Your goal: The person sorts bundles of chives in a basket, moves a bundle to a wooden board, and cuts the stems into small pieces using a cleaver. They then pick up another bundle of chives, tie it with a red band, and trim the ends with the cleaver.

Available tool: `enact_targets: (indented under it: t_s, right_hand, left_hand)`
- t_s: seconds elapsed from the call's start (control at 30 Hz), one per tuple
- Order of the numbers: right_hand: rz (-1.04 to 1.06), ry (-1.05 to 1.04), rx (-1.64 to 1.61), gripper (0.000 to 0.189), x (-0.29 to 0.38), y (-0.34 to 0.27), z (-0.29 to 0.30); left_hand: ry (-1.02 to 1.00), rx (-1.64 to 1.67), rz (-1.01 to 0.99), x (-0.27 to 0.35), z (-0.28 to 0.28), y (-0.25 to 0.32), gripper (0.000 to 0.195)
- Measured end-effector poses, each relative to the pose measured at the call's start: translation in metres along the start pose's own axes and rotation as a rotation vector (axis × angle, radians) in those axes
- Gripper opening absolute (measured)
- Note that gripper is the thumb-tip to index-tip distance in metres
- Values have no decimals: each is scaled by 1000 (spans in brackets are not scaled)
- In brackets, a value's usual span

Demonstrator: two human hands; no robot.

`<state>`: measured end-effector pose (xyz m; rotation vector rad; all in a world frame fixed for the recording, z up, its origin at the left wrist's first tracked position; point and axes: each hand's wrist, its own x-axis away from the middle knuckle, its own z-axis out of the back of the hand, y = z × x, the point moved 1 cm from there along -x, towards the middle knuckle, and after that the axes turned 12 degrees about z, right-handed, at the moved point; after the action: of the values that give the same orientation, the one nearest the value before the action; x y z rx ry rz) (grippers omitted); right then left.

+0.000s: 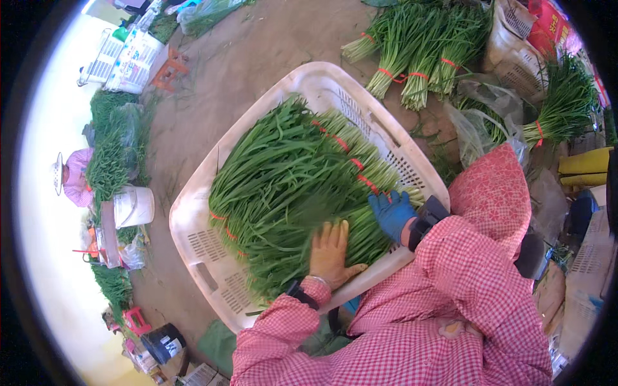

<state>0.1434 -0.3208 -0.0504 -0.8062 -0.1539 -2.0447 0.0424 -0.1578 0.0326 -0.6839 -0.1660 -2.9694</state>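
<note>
A white plastic basket (309, 72) with slotted walls lies before me, loaded with green leafy bundles that look like garlic chives (270, 159). Red bands (357, 164) tie the pale stems, which point to the upper right; more bands show at the lower left. My left hand (330, 255), in a tan glove, lies flat on the leaves by the near rim, thumb spread. In a blue glove, my right hand (392, 214) curls its fingers over the banded stem end of the nearest bundle (369, 229); its thumb is hidden.
More tied bundles (415, 53) lie on the earthen floor at the upper right, beside another basket (514, 53) and clear plastic bags (475, 125). Across the floor, a person in a hat (77, 173) is near piled greens (108, 144), a white bucket (133, 206) and a black bucket (164, 342).
</note>
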Motion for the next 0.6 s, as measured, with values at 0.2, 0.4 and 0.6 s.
enact_targets:
  t_s: [0.2, 0.4, 0.6]
  right_hand:
    - [37, -44, 30, 51, 1, 2, 4]
    - [-29, 69, 14, 52, 11, -9, 13]
    - [-52, 5, -95, 50, -7, -2, 9]
  left_hand:
    - [-39, -169, 122, 49, -11, -51, 114]
    - [-44, -268, 148, 45, -34, -59, 112]
    - [-161, -372, 176, 46, -32, -48, 116]
